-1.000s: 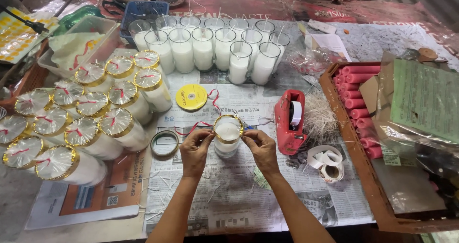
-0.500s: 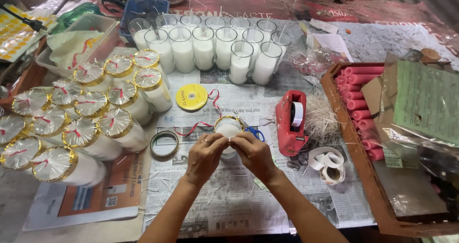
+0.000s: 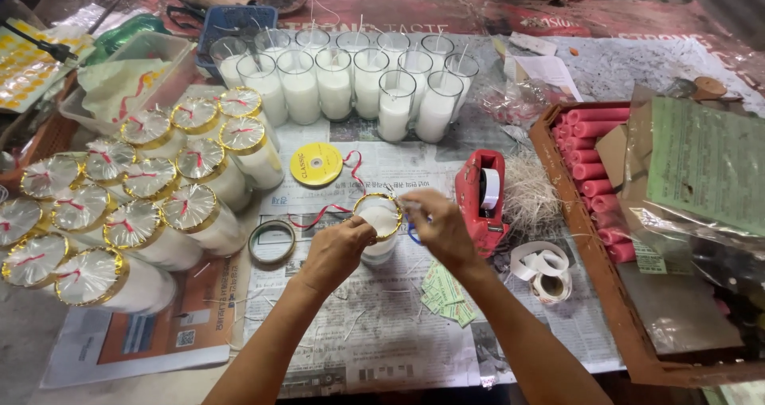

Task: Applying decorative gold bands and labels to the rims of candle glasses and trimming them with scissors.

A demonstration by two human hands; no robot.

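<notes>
While both hands work close together over the newspaper-covered bench (image 3: 374, 349), the left hand (image 3: 339, 250) is curled with its fingertips pinching the near left rim of a glass candle (image 3: 379, 228), which stands upright in the middle of the bench between the two hands. Its top carries a gold band and a clear cover. The right hand (image 3: 440, 228) is partly closed, thumb and fingers nipping the right edge of that cover; a bit of blue shows just under its fingers, though I cannot tell what it is. A red ribbon (image 3: 328, 211) trails from the candle's left side and loops up toward a yellow ribbon spool (image 3: 316, 164) lying flat just beyond. Just right of the right hand sits a red tape dispenser (image 3: 481, 199), with a tuft of pale straw (image 3: 532, 194) beside it and loose white tape rolls (image 3: 543, 270) nearer the front. A gold ring (image 3: 272, 241) lies flat to the left of the left hand. Finished candles with foil tops and red bows (image 3: 119, 214) crowd the left side, and uncovered white candles in glasses (image 3: 343, 82) stand in rows at the back. A wooden tray (image 3: 594, 270) on the right holds pink rolls (image 3: 594, 146)
</notes>
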